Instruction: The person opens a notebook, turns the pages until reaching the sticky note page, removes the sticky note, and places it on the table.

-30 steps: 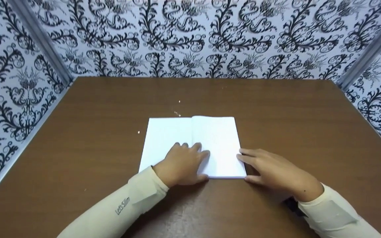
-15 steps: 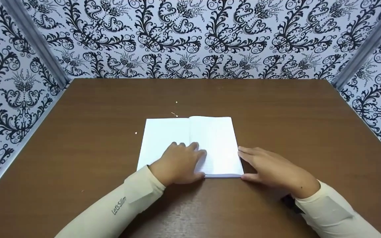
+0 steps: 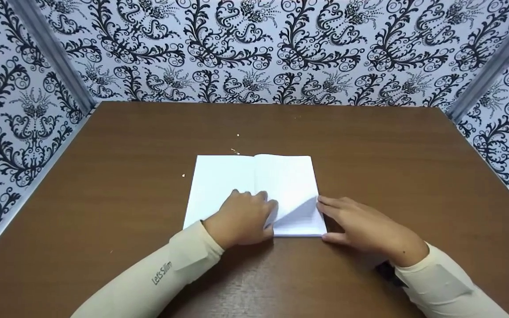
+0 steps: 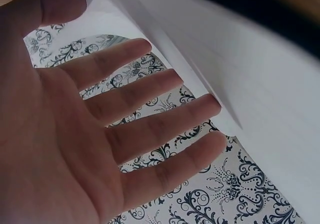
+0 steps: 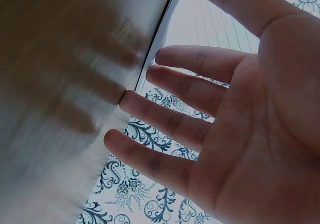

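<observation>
Head view: the left hand (image 3: 242, 217), loosely extended, gripping nothing, is laid over the open notebook (image 3: 287, 176); at three o'clock, its edge is touched by the right hand (image 3: 365, 227), straight-fingered and empty. Wallpaper (image 3: 254, 53) is seen at twelve.

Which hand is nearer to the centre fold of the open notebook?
Left. In the head view, the left hand overlaps the centre fold; the right hand is at the right side of the notebook.
</observation>
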